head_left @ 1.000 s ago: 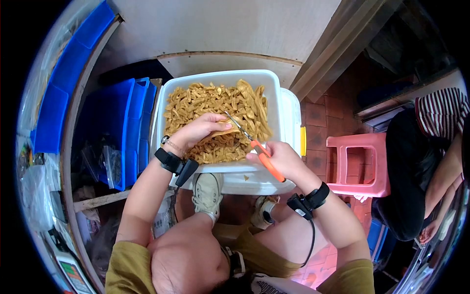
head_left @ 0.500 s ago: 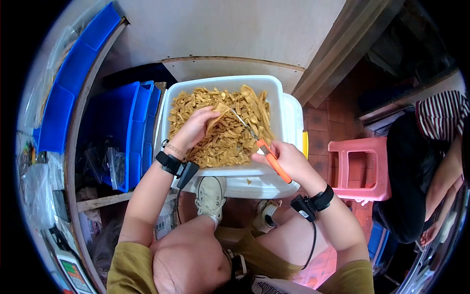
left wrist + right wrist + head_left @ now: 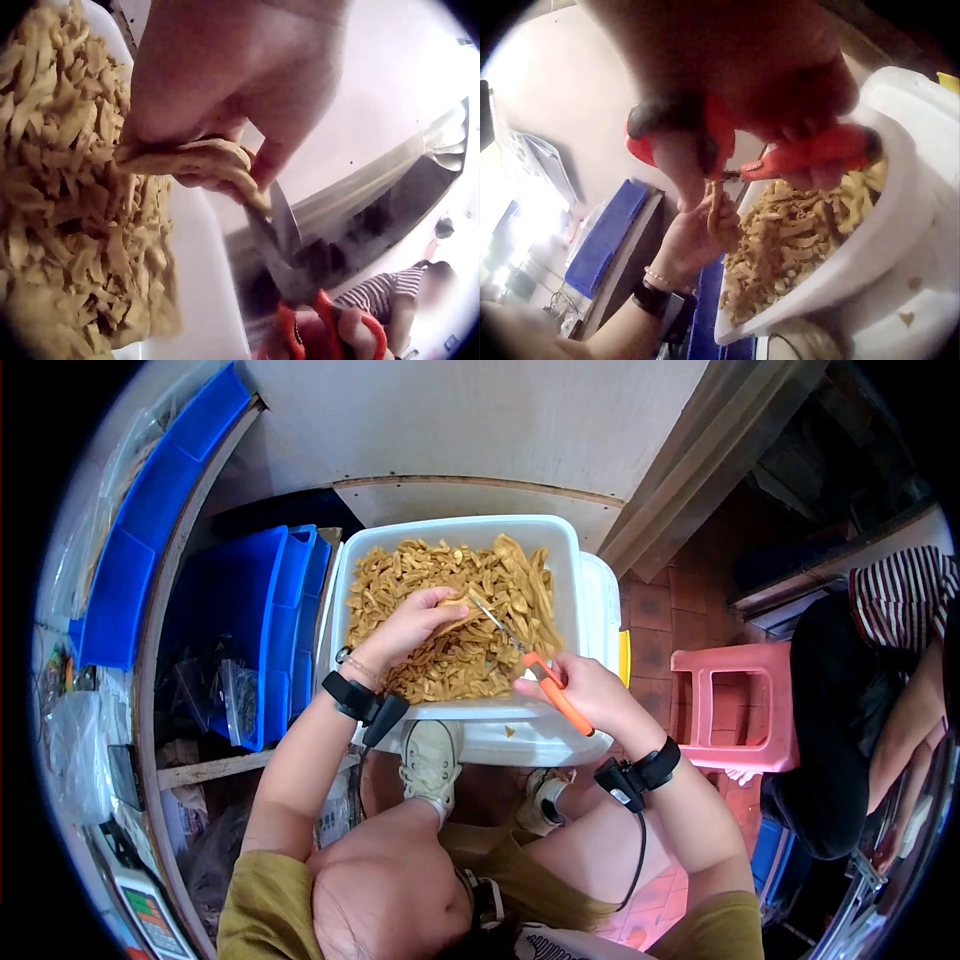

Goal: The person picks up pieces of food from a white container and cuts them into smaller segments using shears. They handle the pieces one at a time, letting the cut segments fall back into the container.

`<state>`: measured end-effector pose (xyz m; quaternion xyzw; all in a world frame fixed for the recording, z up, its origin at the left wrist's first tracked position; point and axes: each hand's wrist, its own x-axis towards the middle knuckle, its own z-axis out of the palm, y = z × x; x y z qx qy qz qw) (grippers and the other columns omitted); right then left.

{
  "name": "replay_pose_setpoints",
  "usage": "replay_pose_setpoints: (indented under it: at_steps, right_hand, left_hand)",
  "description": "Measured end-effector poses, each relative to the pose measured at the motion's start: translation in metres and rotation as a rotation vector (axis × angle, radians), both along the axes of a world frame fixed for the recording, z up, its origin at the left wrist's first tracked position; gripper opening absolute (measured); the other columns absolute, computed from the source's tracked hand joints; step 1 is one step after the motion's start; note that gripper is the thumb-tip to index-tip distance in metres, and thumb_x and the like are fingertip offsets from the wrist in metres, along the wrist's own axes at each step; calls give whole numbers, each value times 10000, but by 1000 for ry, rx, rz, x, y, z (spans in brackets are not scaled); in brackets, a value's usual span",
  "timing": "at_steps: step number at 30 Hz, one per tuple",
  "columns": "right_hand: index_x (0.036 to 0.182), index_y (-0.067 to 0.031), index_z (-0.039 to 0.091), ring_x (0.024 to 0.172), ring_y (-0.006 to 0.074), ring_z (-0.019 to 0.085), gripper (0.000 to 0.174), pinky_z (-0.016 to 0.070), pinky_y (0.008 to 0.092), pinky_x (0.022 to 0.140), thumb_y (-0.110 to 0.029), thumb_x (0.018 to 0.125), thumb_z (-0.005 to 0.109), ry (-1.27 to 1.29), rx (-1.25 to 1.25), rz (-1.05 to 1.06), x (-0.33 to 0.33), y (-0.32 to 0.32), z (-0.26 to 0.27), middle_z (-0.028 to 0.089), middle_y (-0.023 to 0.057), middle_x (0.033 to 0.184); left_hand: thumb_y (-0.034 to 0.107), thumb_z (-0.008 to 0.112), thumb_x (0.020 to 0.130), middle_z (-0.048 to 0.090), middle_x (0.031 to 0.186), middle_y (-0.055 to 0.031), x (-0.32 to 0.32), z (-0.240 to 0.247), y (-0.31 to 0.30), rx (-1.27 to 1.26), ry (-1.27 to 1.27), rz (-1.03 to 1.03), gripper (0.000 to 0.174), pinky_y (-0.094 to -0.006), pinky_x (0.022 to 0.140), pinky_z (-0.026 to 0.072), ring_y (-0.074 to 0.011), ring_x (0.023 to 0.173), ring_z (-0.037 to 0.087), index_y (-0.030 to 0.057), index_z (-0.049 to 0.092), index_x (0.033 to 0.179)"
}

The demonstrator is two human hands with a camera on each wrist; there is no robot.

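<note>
Above a white tub of cut yellow-brown pieces, my left hand pinches a folded yellow-brown strip between thumb and fingers. My right hand grips orange-handled scissors, fingers through the handles. In the left wrist view the scissor blades are parted at the free end of the strip. The right wrist view shows the strip hanging close by the scissors' pivot, with the left hand behind it. Longer uncut strips lie at the tub's right side.
A white lid lies under and beside the tub. Blue bins stand at the left, a pink stool at the right. Someone in a striped top sits beyond the stool. My shoes are below the tub.
Compared with half a second ago, my left hand has moved a little right and down, its thumb now across the strip. The scissors stay nearly in place in my right hand.
</note>
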<state>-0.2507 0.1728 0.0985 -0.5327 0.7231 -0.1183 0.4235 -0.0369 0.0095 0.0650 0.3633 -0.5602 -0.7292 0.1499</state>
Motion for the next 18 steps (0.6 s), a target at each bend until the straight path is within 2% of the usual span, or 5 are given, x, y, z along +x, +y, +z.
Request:
replay_pose_setpoints:
  at_steps: [2,4,8,13,18]
  right_hand:
    - [717,-23,554,718,337,617,724,478,386,672,-746,694,584,-7,19,3,0,-1,1,609,174,704]
    - [739,-16,562,755,354,624,728,480,397,691,-743,701,576,-5,28,31,-1,-1,1,618,193,734]
    - [756,-13,565,774,361,629,737,482,405,707,-748,704,564,24,47,92,-2,-1,4,624,199,754]
    - [858,11,597,806,376,636,784,488,408,728,-757,706,549,25,53,84,1,-1,5,644,215,812]
    - [844,20,608,800,365,640,770,491,403,721,-737,711,560,45,40,60,3,-2,8,644,219,802]
  left_hand:
    - [155,601,893,629,951,26,-2,7,4,-41,-89,-13,213,-177,750,443,-28,853,564,25,606,1062]
    - [164,605,894,634,956,1,-2,-2,1,-7,14,-50,237,-196,776,451,-55,866,571,1,614,1065]
    - [159,603,896,633,955,6,-3,4,4,-11,-37,-117,231,-201,778,451,-54,860,568,-2,616,1062]
    - [152,598,902,632,945,16,-10,-2,10,-58,9,-110,229,-203,777,445,-48,852,552,-6,618,1067]
    - [166,593,907,632,933,20,-11,6,10,-108,14,-125,228,-194,767,440,-36,851,544,-6,620,1055]
